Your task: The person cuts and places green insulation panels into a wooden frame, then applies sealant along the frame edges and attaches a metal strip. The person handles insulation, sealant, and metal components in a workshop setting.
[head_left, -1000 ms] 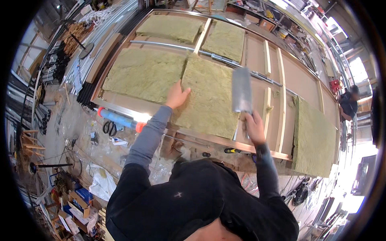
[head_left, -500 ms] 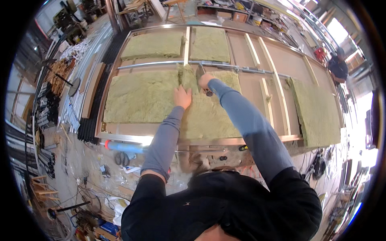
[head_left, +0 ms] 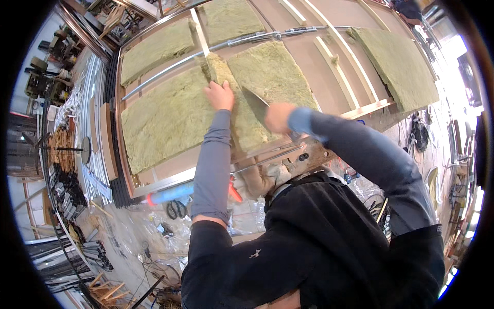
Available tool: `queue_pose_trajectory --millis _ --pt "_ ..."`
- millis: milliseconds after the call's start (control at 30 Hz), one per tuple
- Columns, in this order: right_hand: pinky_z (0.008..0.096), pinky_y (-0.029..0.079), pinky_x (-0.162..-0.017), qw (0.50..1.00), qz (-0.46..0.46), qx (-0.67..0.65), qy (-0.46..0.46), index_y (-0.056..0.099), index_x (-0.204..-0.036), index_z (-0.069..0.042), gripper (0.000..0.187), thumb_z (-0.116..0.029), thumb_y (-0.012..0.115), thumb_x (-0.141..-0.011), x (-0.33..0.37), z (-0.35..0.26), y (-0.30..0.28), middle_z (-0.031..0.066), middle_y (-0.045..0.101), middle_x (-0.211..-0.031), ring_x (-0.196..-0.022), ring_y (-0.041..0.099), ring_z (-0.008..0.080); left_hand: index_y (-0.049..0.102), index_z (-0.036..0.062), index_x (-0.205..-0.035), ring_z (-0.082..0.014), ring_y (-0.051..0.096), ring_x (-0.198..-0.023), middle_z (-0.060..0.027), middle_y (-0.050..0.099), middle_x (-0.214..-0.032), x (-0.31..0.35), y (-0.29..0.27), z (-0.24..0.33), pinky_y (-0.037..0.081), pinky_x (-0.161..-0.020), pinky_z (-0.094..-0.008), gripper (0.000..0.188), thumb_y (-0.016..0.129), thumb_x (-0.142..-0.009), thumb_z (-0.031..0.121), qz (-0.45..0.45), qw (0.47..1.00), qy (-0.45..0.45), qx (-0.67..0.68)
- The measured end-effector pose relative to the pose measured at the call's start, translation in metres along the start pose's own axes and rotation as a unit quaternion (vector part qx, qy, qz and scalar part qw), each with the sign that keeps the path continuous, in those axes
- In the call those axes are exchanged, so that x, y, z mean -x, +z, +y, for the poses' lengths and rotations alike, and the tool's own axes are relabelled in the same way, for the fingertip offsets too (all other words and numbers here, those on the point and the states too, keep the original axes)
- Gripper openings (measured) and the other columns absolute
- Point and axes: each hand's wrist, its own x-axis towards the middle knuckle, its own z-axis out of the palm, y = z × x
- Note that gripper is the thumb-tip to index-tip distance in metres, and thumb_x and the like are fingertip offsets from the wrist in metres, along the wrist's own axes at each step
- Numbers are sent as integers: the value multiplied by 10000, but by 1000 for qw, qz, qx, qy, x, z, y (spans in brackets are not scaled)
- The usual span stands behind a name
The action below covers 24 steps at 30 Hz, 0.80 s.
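Observation:
My left hand (head_left: 220,96) lies on the yellow-green insulation, its fingers stretched over a narrow raised strip (head_left: 220,68) beside a wooden batten. Closed round the handle of a knife is my right hand (head_left: 280,118), slightly blurred. The knife's broad blade (head_left: 256,99) points up and left, low over the insulation batt (head_left: 275,72) and along a cut line right of the strip. To the left of my left hand is a large insulation batt (head_left: 164,116) set in the panel frame (head_left: 167,181).
A metal rod (head_left: 170,72) crosses the panel. Wooden battens (head_left: 339,46) divide its right side, where another insulation batt (head_left: 399,67) overhangs the edge. A blue roll (head_left: 172,193) is by the near edge. Another person (head_left: 409,9) is at the far right. Plastic scraps litter the floor.
My right hand has drawn the knife toward me and right, away from the rod. My left hand stays on the insulation. The view has turned and come closer.

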Motion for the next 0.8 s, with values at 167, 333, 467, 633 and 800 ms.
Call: queue_pose_trajectory --millis 167,333,467,633,800 --pt "464 599 -804 992 -99 -7 -80 796 -933 10 291 -185 588 -876 80 24 45 229 765 -884 -850 766 365 530 -92 -1370 -436 639 -1189 -300 653 -1278 -20 4 -3 502 -1011 -495 649 771 -923 313 -107 992 -52 35" --pt "440 606 -731 986 -80 -147 -22 765 -948 71 360 -190 518 -930 94 26 26 226 755 -831 -737 768 329 537 -60 -1390 -264 678 -1136 -164 701 -1244 -21 -36 4 530 -957 -386 641 795 -932 307 -264 920 -62 284" --pt "443 599 -698 979 -85 -181 -28 750 -941 86 381 -195 493 -946 93 38 25 246 746 -823 -720 767 325 534 -37 -1397 -238 674 -1136 -142 678 -1286 -7 -77 35 534 -957 -373 553 740 -993 280 -196 906 -70 368" --pt "416 573 -623 940 18 -339 -20 726 -1019 67 369 -215 491 -986 115 67 43 192 717 -779 -629 721 277 508 -46 -1414 -245 642 -1176 -137 637 -1339 -55 -118 63 547 -975 -391 557 708 -1020 294 -172 860 -85 473" --pt "336 509 -519 814 155 -560 -4 669 -1089 10 300 -245 522 -1030 181 152 73 35 571 -678 -514 597 150 465 -85 -1470 -254 604 -1246 -160 600 -1412 -69 -58 103 518 -1021 -391 699 724 -1007 370 -172 867 -95 458"
